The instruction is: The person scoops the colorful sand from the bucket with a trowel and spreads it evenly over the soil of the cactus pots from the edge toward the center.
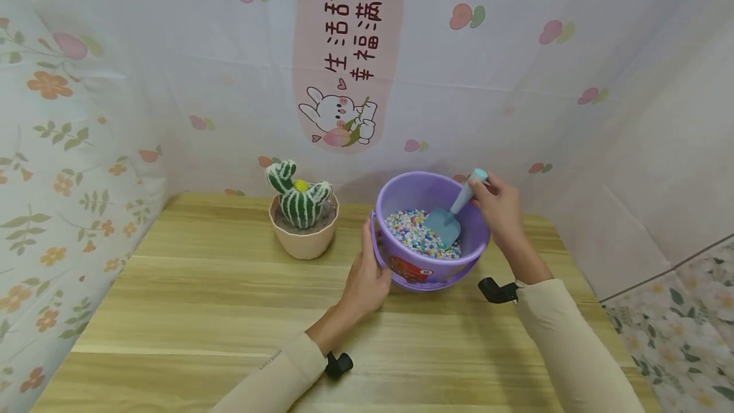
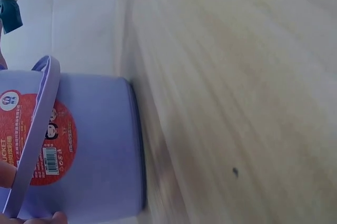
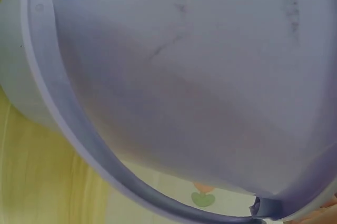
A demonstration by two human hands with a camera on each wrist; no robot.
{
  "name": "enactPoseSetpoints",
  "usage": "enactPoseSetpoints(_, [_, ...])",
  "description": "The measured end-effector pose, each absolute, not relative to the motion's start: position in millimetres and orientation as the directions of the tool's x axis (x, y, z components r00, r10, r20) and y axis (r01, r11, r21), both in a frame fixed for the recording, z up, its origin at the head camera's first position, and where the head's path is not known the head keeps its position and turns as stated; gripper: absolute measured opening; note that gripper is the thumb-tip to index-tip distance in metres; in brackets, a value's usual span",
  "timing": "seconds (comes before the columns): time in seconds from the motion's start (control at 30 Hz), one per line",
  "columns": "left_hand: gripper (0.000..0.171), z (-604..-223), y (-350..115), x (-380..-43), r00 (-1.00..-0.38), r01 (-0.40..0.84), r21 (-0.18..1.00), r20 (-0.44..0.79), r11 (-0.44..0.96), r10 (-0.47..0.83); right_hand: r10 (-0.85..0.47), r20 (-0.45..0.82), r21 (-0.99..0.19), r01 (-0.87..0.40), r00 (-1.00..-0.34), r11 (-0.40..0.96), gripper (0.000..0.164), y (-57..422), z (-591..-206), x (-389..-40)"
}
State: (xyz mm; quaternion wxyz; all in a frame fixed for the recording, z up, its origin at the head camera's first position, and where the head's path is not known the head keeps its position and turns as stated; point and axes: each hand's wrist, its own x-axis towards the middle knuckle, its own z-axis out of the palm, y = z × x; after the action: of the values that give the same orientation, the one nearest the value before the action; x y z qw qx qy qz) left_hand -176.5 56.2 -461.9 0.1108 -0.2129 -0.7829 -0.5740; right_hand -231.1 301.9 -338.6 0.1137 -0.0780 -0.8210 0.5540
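A purple bucket [image 1: 431, 183] stands on the wooden table, its handle hanging down along the front. Small multicoloured beads [image 1: 410, 228] cover its bottom. My left hand [image 1: 367, 279] holds the bucket's left side, fingers along the wall and thumb near the handle. In the left wrist view, the thumb [image 2: 6, 174] lies beside the handle [image 2: 39, 129], over the red label [image 2: 60, 145]. Above the bucket's right rim, my right hand [image 1: 500, 206] pinches the grip of a light blue toy shovel [image 1: 444, 225]. The shovel's blade rests against the beads. The right wrist view shows mostly the bucket's outer wall [image 3: 184, 87].
A green knitted cactus [image 1: 302, 208] in a beige pot [image 1: 304, 241] stands left of the bucket. A patterned cloth [image 1: 229, 113] hangs behind the table [image 1: 229, 317], and more cloth covers both sides. Black camera mounts sit at both wrists.
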Motion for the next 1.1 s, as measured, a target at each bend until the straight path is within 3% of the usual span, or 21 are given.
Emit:
enactPoseSetpoints(0.5, [0.104,-463.1,64.7,-161.4,-0.888,0.457,0.838,0.409,0.299,0.213,0.282,0.105,-0.918,0.016,-0.954,0.396,0.054,308.4,-338.9,-224.9])
enactPoseSetpoints(1.1, [0.101,-454.3,48.7,-160.7,-0.926,0.355,0.856,0.266,0.376,0.27,0.346,0.096,-0.914,0.055,-0.933,0.401,0.056,304.1,-343.3,-226.7])
